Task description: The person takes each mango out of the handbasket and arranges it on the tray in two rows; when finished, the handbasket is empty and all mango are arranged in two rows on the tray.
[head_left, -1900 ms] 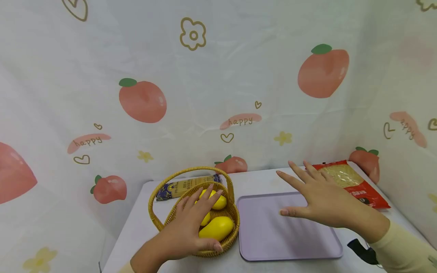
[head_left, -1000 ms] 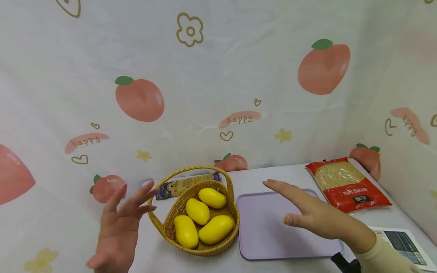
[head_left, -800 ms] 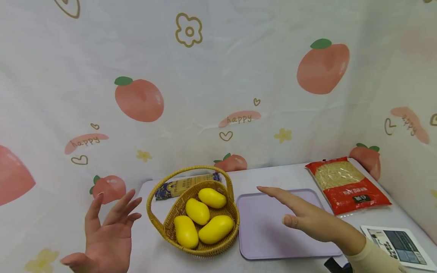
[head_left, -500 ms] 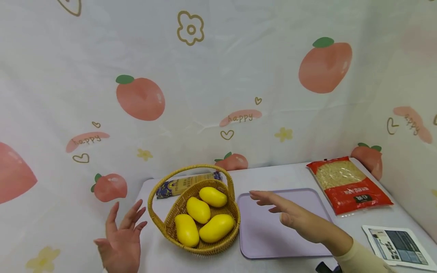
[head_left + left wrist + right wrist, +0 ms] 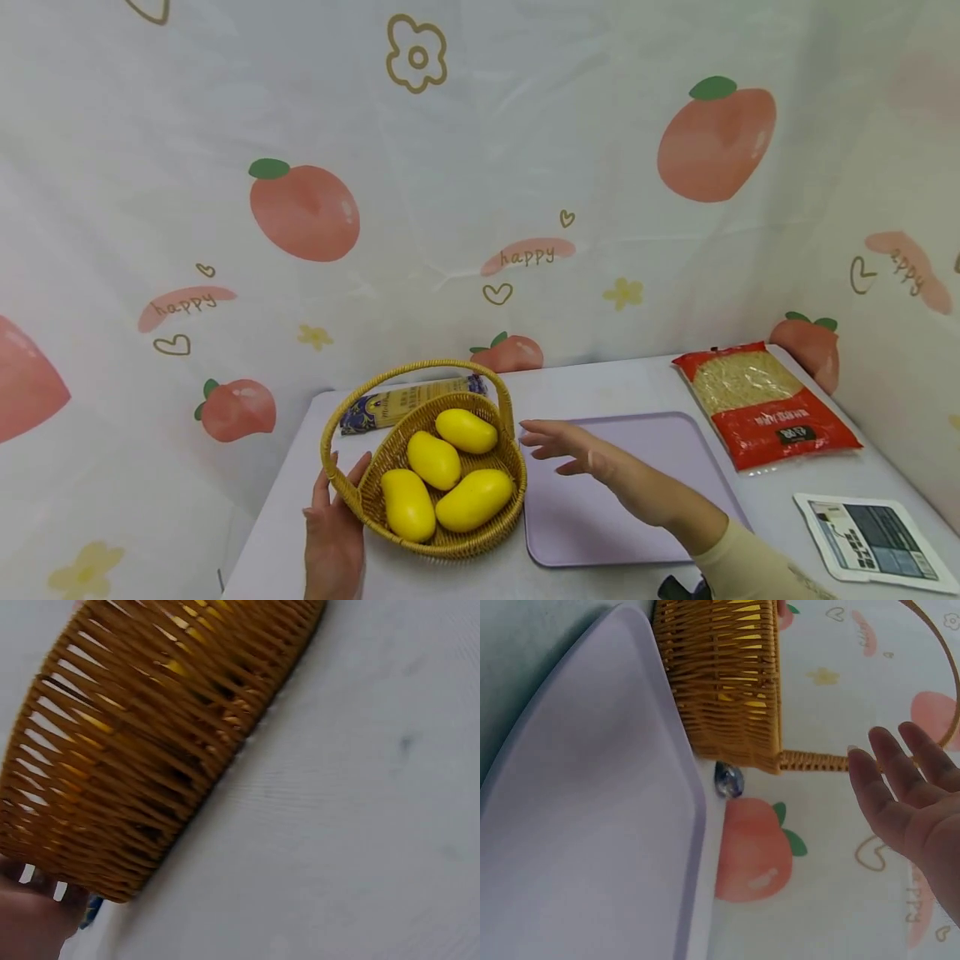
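A woven wicker basket with a tall hoop handle stands on the white table, holding several yellow mangoes. At its left side is my left hand, thumb and fingers spread around the foot of the handle. In the left wrist view, fingers reach behind the end of the basket wall. My right hand hovers over the lilac tray, empty, its fingers extended toward the basket's right rim. The right wrist view shows those fingers apart and overlapping the handle.
Behind the basket lies a long blue and yellow packet. A red bag with pale contents lies at the back right. Nearer sits a white-framed printed panel. A patterned curtain hangs behind the table.
My left hand has come from over the mangoes, out to the left, then back to the basket's left side. My right hand has moved left and turned toward the basket. The basket stays put.
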`<action>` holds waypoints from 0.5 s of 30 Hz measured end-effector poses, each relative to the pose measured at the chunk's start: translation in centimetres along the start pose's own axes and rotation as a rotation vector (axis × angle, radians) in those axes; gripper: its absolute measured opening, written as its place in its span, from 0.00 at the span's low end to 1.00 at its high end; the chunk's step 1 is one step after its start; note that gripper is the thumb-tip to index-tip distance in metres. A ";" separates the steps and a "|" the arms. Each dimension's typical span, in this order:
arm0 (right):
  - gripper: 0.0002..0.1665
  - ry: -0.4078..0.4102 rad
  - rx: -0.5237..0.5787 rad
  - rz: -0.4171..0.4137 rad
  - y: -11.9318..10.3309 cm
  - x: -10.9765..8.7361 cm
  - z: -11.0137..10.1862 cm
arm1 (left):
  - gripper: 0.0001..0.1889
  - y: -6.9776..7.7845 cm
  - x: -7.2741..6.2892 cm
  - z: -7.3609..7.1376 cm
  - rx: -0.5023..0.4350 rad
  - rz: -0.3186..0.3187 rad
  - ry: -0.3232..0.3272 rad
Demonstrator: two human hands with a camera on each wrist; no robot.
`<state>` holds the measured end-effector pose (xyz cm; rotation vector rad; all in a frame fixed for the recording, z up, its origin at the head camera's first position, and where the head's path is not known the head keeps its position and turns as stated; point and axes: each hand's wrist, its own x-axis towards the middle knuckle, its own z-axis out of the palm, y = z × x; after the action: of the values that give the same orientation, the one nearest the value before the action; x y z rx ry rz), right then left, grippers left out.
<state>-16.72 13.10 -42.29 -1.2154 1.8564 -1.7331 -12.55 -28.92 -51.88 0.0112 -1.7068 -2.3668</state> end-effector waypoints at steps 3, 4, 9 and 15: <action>0.42 -0.003 0.016 -0.011 0.1 0.6 0.2 | 0.35 -1.1 0.0 0.3 0.052 -0.047 0.032; 0.43 -0.004 0.024 -0.007 0.1 0.8 0.3 | 0.35 -1.4 0.0 0.4 0.072 -0.061 0.040; 0.47 -0.022 0.084 0.011 0.5 1.7 0.4 | 0.34 -2.4 -0.1 0.5 0.140 -0.092 0.030; 0.50 -0.037 0.188 0.035 1.7 3.0 0.8 | 0.38 -3.0 0.2 -0.2 0.152 -0.083 -0.028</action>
<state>-18.52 10.19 -43.13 -1.1273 1.6421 -1.8075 -13.24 -28.23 -54.72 0.0754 -1.9308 -2.2981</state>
